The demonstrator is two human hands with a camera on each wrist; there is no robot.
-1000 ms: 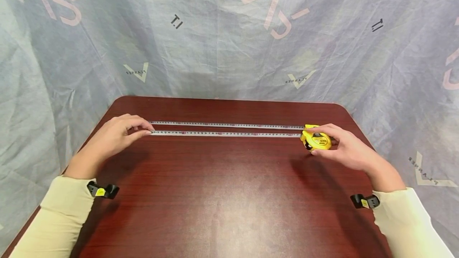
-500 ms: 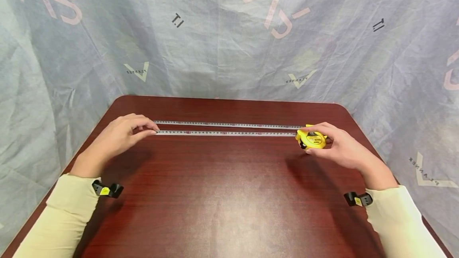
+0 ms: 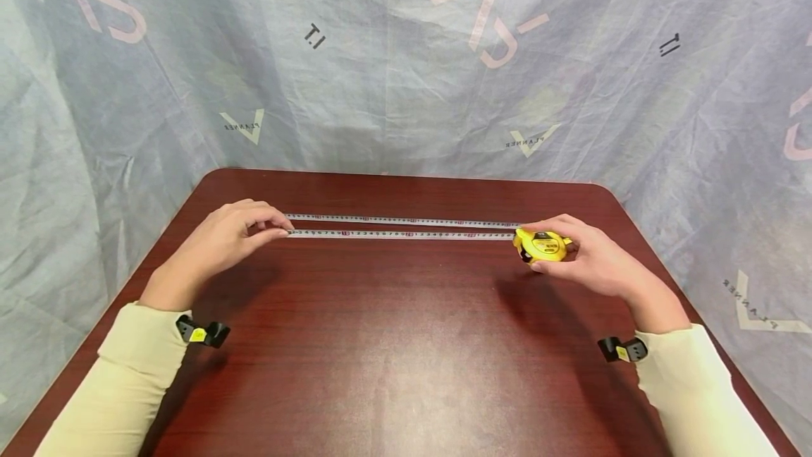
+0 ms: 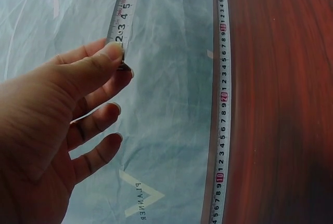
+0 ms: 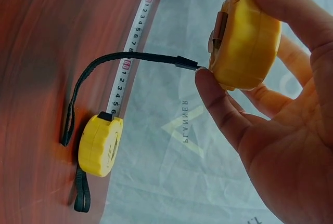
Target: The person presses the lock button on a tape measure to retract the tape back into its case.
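1 blade [image 3: 380,235], likely springy, best held by its end: left hand [image 3: 227,237] pinches there, right hand [image 3: 593,252] grips the yellow case [image 3: 547,247].

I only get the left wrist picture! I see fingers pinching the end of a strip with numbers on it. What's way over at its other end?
Observer: A yellow tape measure, held in the right hand.
Operator: Cool! And the other strip, the one lying on the table. Where does that go?
Observer: It runs into a second tape measure, also yellow, sitting on the table.
Operator: Ooh! Does the one being held have anything hanging off it?
Observer: Yes, a black strap is attached to it.
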